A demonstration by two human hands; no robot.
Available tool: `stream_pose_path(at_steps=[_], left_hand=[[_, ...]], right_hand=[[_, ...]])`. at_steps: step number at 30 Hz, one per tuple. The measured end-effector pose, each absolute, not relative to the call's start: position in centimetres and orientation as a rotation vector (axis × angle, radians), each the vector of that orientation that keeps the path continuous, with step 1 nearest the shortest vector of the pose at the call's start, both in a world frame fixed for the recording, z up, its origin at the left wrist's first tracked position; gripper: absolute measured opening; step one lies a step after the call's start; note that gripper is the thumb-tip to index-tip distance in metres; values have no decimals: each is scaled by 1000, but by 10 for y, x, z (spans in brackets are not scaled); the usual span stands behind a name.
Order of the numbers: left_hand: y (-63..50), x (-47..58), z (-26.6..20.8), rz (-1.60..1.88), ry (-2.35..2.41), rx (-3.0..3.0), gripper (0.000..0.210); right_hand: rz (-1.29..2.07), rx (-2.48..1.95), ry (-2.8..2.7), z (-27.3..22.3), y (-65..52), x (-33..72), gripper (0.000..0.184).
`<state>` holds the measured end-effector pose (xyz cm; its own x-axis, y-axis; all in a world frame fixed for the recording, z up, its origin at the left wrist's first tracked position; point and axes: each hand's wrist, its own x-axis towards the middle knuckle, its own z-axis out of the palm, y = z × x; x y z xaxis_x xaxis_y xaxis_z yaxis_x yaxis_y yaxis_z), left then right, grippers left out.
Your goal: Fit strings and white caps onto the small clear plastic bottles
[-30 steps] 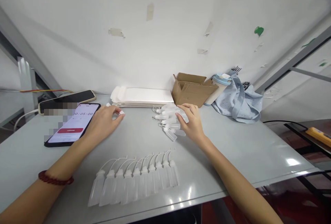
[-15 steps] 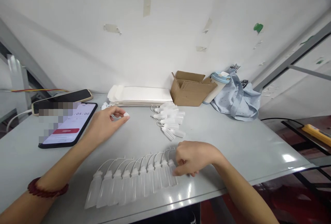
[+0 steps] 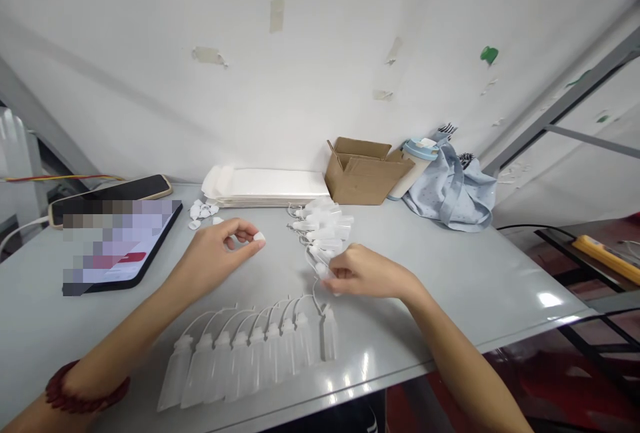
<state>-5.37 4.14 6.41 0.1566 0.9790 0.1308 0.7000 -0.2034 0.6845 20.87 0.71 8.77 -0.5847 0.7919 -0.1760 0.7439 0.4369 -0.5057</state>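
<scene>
My left hand [image 3: 220, 246] pinches a small white cap [image 3: 259, 237] between thumb and fingertips, held above the table. My right hand [image 3: 367, 273] is closed on a small translucent squeeze bottle [image 3: 321, 270], whose body is mostly hidden by the fingers. Below the hands lies a row of similar bottles [image 3: 240, 363], each with a thin curved strap at its neck. One bottle [image 3: 329, 336] lies a little apart at the row's right end. Just beyond my right hand is a loose pile of smaller-looking bottles [image 3: 325, 223].
Several white caps [image 3: 203, 209] lie near a stack of white flat packets [image 3: 275, 184]. Two phones, one of them a lit phone [image 3: 135, 246], are at the left. An open cardboard box [image 3: 365, 179], a lidded cup [image 3: 413, 166] and a blue cloth bag [image 3: 453, 193] stand against the wall.
My right hand has moved up and away from the row's right end with a bottle in it. One bottle there now lies apart. My left hand, still pinching the cap, has shifted slightly right.
</scene>
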Motion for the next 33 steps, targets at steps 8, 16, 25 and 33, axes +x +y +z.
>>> stream_pose_path(at_steps=[8, 16, 25, 33], left_hand=[[15, -39, 78, 663, 1118, 1818, 28], [0, -24, 65, 865, 1242, 1981, 23], [0, -22, 69, 667, 1186, 1657, 22], [8, -23, 68, 597, 1100, 1318, 27]], right_hand=[[524, -1319, -2179, 62, 5, 187, 23], [8, -1224, -2302, 28, 4, 177, 18], [-567, -989, -2317, 33, 3, 176, 16], [-618, -747, -2327, 41, -7, 176, 12]])
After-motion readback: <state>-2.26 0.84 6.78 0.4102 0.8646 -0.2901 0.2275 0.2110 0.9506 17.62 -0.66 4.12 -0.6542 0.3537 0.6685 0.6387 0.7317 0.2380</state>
